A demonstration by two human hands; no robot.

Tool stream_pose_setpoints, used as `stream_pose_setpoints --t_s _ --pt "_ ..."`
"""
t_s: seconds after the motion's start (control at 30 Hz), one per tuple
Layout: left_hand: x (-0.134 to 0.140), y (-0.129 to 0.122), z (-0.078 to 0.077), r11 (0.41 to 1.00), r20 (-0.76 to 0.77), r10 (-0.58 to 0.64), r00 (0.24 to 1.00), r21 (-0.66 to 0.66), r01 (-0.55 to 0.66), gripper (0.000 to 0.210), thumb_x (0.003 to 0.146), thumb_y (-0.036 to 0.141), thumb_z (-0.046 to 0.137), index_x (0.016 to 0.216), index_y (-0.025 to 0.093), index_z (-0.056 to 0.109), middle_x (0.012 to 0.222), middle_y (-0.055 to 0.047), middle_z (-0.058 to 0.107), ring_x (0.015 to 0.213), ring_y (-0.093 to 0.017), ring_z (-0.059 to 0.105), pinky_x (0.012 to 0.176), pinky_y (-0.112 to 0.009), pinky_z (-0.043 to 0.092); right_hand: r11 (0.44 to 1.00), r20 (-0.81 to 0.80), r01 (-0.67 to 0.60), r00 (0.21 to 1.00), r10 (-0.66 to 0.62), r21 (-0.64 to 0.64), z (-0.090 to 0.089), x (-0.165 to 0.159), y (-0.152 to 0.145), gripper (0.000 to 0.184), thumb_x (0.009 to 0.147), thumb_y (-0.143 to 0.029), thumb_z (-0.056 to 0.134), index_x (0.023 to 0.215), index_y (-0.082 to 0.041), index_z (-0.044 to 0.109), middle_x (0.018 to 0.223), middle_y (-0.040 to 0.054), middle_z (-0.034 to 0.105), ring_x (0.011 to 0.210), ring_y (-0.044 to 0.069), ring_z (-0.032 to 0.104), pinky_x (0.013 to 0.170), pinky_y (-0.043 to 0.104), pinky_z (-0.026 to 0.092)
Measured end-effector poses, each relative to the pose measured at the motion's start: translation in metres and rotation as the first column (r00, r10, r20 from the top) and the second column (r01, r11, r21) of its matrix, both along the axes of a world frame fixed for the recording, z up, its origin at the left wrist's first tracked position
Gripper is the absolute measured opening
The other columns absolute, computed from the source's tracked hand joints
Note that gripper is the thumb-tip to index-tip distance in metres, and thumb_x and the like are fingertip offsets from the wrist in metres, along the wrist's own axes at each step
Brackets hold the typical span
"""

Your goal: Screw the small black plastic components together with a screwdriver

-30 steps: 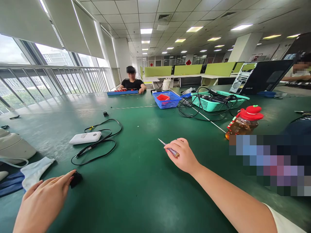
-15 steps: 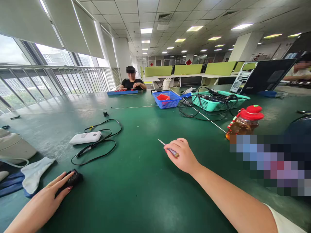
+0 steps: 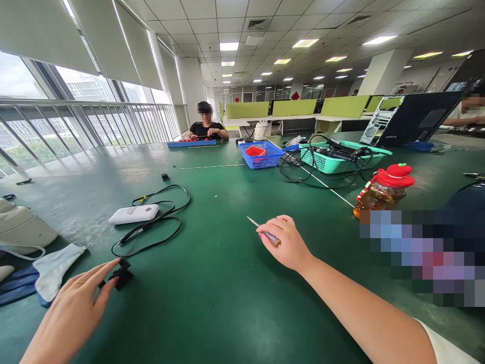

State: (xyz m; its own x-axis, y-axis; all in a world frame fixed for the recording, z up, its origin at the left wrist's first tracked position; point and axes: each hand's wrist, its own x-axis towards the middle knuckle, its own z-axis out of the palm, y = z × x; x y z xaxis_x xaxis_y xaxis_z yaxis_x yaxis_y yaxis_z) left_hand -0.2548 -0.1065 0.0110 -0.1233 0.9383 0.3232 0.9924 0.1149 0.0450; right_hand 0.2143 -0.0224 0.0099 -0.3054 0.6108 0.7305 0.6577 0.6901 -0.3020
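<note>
In the head view, my right hand (image 3: 285, 241) is closed around a slim screwdriver (image 3: 271, 236). Its handle looks see-through, and the thin metal tip points up and left, over the green tabletop (image 3: 212, 303). At the lower left, my left hand (image 3: 78, 301) has thumb and fingers closed on a small black part (image 3: 122, 275), which is tilted up at the table's surface. My fingers cover some of that part, and its exact kind cannot be made out. A blue and white glove (image 3: 56, 273) lies left of this hand.
A white power bank (image 3: 134, 214) and looped black cable (image 3: 176, 221) lie beyond my left hand. Farther back are a blue basket (image 3: 261, 161), a green basket (image 3: 329, 166) with cables and a red-lidded bottle (image 3: 386, 194). A person (image 3: 205, 126) sits across the table.
My left hand has tipped the small black part up from lying flatter, with the fingers shifting slightly right and upward. My right hand and the screwdriver have hardly moved.
</note>
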Motion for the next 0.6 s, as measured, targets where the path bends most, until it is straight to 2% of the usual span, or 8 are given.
stream_pose_setpoints --t_s 0.1,0.23,0.43,0.6 --pt "0.018 0.0 0.006 0.998 -0.096 -0.063 0.993 0.001 0.063 0.047 0.091 0.049 0.024 0.119 0.039 0.06 0.113 0.005 0.071 0.103 -0.025 0.065 0.099 -0.039 0.046 1.0 -0.004 0.001 1.0 -0.001 0.005 0.0 0.0 0.0 0.012 0.092 -0.019 0.054 0.091 -0.024 0.064 0.084 0.0 0.067 0.075 0.016 0.061 0.094 0.041 0.036" --pt "0.025 0.002 0.009 0.999 -0.144 -0.036 0.989 -0.031 0.032 0.052 0.09 0.048 0.021 0.115 0.034 0.064 0.112 0.002 0.072 0.098 -0.026 0.066 0.096 -0.039 0.048 1.0 -0.01 -0.002 1.0 0.002 0.003 0.001 0.0 0.0 0.011 0.092 -0.019 0.054 0.091 -0.024 0.064 0.085 0.0003 0.068 0.075 0.016 0.061 0.094 0.041 0.036" --pt "0.025 0.004 0.018 0.985 -0.135 0.032 0.99 -0.163 -0.054 0.054 0.091 0.048 0.022 0.123 0.03 0.062 0.111 -0.002 0.073 0.1 -0.027 0.066 0.094 -0.038 0.048 1.0 -0.011 -0.007 1.0 0.006 -0.009 0.001 0.001 -0.001 0.012 0.091 -0.018 0.054 0.091 -0.024 0.064 0.084 -0.0003 0.068 0.076 0.016 0.061 0.095 0.042 0.035" --pt "0.028 0.005 0.024 0.962 -0.114 0.094 0.989 -0.244 -0.12 0.059 0.09 0.049 0.025 0.131 0.022 0.058 0.099 -0.008 0.074 0.099 -0.028 0.066 0.087 -0.036 0.05 1.0 -0.006 -0.008 1.0 0.008 -0.013 0.002 0.001 -0.002 0.012 0.092 -0.018 0.054 0.092 -0.024 0.064 0.085 -0.0001 0.068 0.076 0.016 0.062 0.095 0.042 0.036"
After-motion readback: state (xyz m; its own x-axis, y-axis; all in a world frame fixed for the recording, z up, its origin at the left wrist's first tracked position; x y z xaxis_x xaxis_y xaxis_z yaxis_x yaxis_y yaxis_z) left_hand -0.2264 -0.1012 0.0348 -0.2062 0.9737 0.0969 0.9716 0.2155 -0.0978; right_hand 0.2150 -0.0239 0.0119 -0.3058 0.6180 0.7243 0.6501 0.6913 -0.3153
